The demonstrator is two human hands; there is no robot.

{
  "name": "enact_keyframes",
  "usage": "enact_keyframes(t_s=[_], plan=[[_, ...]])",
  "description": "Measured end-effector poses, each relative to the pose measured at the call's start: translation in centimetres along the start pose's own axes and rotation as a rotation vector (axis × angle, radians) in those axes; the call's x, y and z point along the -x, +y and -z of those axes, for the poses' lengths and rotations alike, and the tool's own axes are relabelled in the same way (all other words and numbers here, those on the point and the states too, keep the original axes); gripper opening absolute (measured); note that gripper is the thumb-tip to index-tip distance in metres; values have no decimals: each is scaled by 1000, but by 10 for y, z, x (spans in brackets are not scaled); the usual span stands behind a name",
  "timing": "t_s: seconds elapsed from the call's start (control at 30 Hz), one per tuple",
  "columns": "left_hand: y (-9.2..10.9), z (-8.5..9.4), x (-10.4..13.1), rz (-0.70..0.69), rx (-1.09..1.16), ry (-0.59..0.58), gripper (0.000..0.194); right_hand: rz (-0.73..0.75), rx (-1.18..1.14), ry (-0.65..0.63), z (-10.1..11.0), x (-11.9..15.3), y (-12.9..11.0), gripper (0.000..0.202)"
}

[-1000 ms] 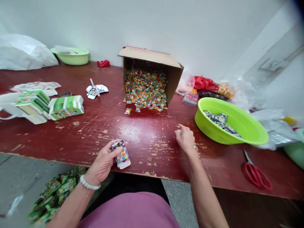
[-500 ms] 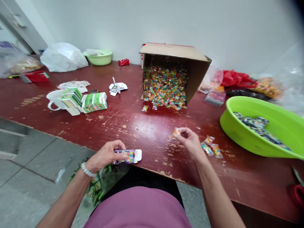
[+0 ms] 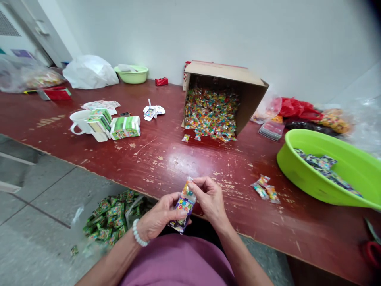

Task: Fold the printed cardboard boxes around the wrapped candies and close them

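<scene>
While the left hand (image 3: 162, 216) is wrapped around a small purple printed carton (image 3: 182, 210) at the lower centre of the frame, the right hand (image 3: 210, 198) pinches a clear-wrapped candy (image 3: 188, 189) between thumb and fingers at the carton's upper end. The carton is tilted, its top leaning toward the right, just over the near edge of a worn dark red table (image 3: 154, 159). How far the candy sits inside the carton cannot be told. A pale beaded bracelet (image 3: 138, 234) circles the left wrist.

Right of the hands, a little cluster of wrapped candies (image 3: 264, 188) lies on the tabletop, near a lime green basin (image 3: 315, 194) at the right of the frame. Inside the basin are dark printed packs (image 3: 324, 163). Red-handled scissors (image 3: 372, 254), partly cut off, lie at the lower right edge.

At the upper centre, a cardboard box (image 3: 228, 70) rests with its opening facing the viewer, and a heap of colourful wrapped candies (image 3: 211, 113) spills from its mouth. Left of centre stand a white mug (image 3: 79, 123) and green printed cartons (image 3: 125, 128) beside it. At the lower left, green packets (image 3: 110, 216) are piled below the table.
</scene>
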State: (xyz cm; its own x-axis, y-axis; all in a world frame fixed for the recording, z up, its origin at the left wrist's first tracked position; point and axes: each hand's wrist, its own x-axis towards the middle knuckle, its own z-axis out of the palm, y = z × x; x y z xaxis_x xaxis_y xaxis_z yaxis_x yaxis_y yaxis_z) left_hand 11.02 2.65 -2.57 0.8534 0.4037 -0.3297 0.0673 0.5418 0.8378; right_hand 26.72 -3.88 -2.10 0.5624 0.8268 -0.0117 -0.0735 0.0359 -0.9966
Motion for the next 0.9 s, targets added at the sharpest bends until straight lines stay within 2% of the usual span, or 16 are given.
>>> enact_keyframes(t_s=[0.1,0.2,0.33,0.37,0.43,0.53,0.67,0.8,0.9], plan=[[-3,-2,0,-78,-38,-13,46,38,86,-14,1,2,-2,21],[-3,-2,0,-118,-67,-1,41,153,283,-43,4,2,-2,17],[-1,-3,-1,-110,-63,103,35,346,496,-180,6,6,-2,17],[0,-4,-3,-111,-42,137,32,357,489,-189,6,7,-1,15],[3,-4,-5,-98,49,201,27,342,430,-113,4,10,2,16],[5,-5,-10,-34,238,240,43,287,337,24,2,14,9,26],[7,-6,-14,-11,344,337,35,296,256,-83,-1,18,14,10],[3,-8,-14,-99,237,386,34,348,255,-185,1,13,9,10],[1,-9,-12,-175,114,361,40,237,205,-277,3,5,5,13]])
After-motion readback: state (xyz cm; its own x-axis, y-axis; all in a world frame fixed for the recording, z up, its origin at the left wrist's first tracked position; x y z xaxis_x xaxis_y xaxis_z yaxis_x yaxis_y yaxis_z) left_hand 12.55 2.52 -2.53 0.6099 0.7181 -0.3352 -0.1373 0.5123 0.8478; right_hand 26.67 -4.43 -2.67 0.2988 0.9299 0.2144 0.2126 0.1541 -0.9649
